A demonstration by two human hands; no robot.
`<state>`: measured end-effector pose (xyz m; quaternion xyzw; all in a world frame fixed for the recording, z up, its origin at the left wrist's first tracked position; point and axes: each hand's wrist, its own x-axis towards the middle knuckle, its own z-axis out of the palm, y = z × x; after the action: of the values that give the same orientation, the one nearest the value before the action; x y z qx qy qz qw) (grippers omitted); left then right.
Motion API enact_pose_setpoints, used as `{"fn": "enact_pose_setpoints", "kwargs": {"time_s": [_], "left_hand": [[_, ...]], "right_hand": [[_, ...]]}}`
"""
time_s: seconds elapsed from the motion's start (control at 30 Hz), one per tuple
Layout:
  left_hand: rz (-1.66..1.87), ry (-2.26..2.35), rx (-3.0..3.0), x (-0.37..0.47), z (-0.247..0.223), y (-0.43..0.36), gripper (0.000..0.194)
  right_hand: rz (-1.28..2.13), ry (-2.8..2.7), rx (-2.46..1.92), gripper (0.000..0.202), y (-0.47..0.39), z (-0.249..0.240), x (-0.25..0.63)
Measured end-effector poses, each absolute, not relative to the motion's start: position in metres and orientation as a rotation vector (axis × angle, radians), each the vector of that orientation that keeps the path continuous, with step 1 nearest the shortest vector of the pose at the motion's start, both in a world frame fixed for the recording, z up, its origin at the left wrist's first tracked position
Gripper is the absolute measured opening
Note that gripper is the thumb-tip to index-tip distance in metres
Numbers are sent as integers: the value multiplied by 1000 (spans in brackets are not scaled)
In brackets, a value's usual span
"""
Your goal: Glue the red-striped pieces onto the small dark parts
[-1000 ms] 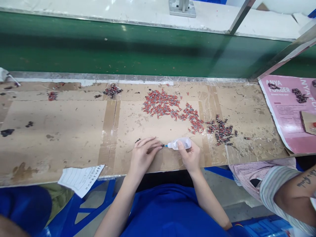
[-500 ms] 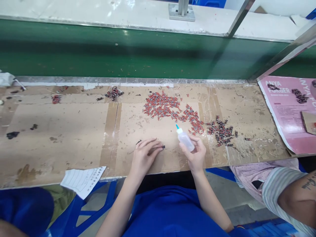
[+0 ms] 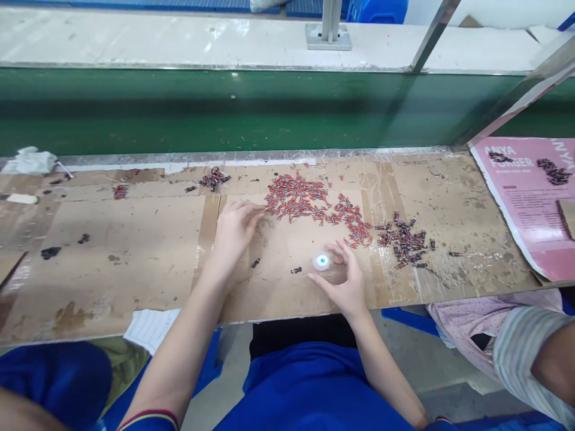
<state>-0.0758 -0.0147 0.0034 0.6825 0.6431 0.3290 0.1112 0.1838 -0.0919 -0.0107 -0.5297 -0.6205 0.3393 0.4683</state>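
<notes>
My left hand (image 3: 238, 227) reaches to the left edge of a spread pile of small red pieces (image 3: 296, 196). Its thumb and fingertips come together at one of those pieces. A squeeze bottle (image 3: 321, 261) with a blue tip stands upright on the cardboard, seen from above. Around its right side curves my right hand (image 3: 344, 278), thumb and fingers apart and not gripping it. Left of the bottle lies a small dark piece (image 3: 296, 270); another dark piece (image 3: 256, 263) lies further left.
Dark-and-red pieces (image 3: 404, 239) form a heap on the right, with a smaller cluster (image 3: 214, 178) at back left. A pink printed sheet (image 3: 525, 209) covers the right end. Behind the cardboard (image 3: 135, 251) runs a green panel (image 3: 202, 114). Other people sit on both sides.
My right hand has set the bottle upright and loosened from it. My left hand has moved forward from the small dark pieces to the red pile, leaving them on the cardboard.
</notes>
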Motion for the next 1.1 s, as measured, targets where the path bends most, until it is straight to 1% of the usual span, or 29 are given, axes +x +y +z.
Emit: {"fn": "enact_pose_setpoints", "kwargs": {"time_s": [0.07, 0.2, 0.3, 0.4, 0.53, 0.63, 0.77, 0.9, 1.1], "left_hand": [[912, 1890, 2054, -80, -8, 5, 14], [852, 1890, 2103, -79, -21, 19, 19], [903, 1905, 2144, -71, -8, 3, 23], [973, 1769, 2160, -52, 17, -37, 25], [959, 1370, 2121, -15, 40, -99, 25], [1060, 1264, 2022, 4, 39, -127, 17], [1121, 1393, 1849, 13, 30, -140, 10], [1079, 1461, 1778, 11, 19, -139, 14], [1072, 1768, 1980, 3, -13, -124, 16]], "right_hand": [[753, -1501, -1282, 72, -95, -8, 187], [637, -1471, -1244, 56, -99, 1, 194], [505, -1470, -1215, 39, -102, 11, 196], [417, -1555, -1163, 26, -108, 23, 191], [591, -1646, -1076, 23, -119, 31, 180], [725, -1646, -1058, 16, -126, 29, 175], [882, -1592, -1117, 11, -131, 22, 173], [1032, -1452, -1200, 11, -136, 15, 173], [1108, -1232, -1292, 20, -140, 9, 172]]}}
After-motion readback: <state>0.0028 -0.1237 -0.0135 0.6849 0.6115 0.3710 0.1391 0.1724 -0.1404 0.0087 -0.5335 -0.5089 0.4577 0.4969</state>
